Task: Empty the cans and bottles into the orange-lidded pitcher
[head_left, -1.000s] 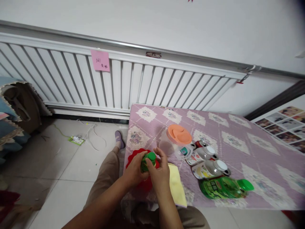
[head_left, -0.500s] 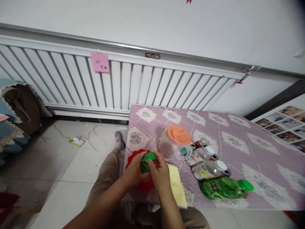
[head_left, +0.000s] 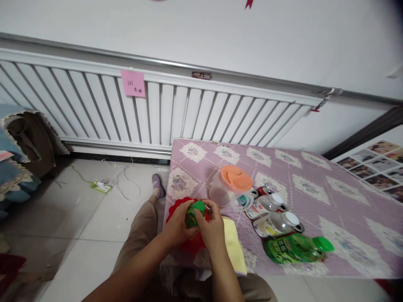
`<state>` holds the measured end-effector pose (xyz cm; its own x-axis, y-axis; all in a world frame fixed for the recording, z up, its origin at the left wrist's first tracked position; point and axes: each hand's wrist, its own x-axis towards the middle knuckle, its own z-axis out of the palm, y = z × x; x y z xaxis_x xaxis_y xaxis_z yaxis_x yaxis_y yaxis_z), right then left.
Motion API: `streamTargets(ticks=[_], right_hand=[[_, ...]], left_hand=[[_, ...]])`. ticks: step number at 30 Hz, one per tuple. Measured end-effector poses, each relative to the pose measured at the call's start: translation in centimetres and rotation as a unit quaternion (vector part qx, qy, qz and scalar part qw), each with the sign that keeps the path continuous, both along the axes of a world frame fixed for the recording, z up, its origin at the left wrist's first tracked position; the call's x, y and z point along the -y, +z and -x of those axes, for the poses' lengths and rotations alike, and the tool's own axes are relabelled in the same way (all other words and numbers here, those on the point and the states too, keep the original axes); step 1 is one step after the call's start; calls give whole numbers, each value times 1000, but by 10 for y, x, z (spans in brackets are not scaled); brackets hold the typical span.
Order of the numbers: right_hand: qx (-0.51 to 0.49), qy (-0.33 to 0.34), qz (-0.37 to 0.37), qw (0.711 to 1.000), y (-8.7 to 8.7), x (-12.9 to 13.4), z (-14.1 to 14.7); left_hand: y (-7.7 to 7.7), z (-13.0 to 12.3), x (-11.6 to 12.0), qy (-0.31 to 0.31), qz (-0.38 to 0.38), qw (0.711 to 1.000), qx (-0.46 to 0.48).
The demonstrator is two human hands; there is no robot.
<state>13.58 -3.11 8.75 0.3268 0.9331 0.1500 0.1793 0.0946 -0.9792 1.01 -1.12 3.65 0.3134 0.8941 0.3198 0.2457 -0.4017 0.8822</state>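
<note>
Both of my hands hold a green bottle point(head_left: 192, 216) with a green cap over a red scalloped mat point(head_left: 192, 243) at the table's near left corner. My left hand point(head_left: 178, 222) wraps its left side. From the right, my right hand point(head_left: 214, 226) grips it, thumb near the cap. Just right of the hands lies a folded yellow cloth point(head_left: 233, 245). Beyond them stands a clear container point(head_left: 219, 191) with an orange lid point(head_left: 236, 178).
On the patterned tablecloth point(head_left: 217, 157), a large green bottle point(head_left: 292, 248), two white-capped bottles point(head_left: 272, 224) point(head_left: 262, 207) and several cans lie to the right. A white radiator point(head_left: 157, 113) runs behind. A power strip point(head_left: 101, 186) lies on the floor.
</note>
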Motion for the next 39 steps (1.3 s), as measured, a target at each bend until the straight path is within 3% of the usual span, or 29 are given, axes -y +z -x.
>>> streamTargets(ticks=[4, 11, 19, 24, 29, 32, 39], right_hand=[[27, 10, -23, 999, 1, 2, -2], [8, -12, 10, 1000, 1, 0, 1], [73, 49, -44, 995, 5, -1, -7], [54, 100, -32, 993, 3, -1, -12], [-33, 39, -17, 999, -1, -3, -3], [-26, 27, -4, 999, 0, -3, -1], [-7, 89, -18, 996, 10, -1, -13]], left_hand=[[0, 0, 0, -2, 1, 1000, 2], [-1, 1, 0, -5, -8, 1000, 5], [-3, -1, 0, 4, -9, 1000, -5], [-2, -2, 0, 3, -8, 1000, -3], [-1, -1, 0, -3, -6, 1000, 2], [1, -1, 0, -2, -3, 1000, 5], [1, -2, 1, 9, 6, 1000, -11]])
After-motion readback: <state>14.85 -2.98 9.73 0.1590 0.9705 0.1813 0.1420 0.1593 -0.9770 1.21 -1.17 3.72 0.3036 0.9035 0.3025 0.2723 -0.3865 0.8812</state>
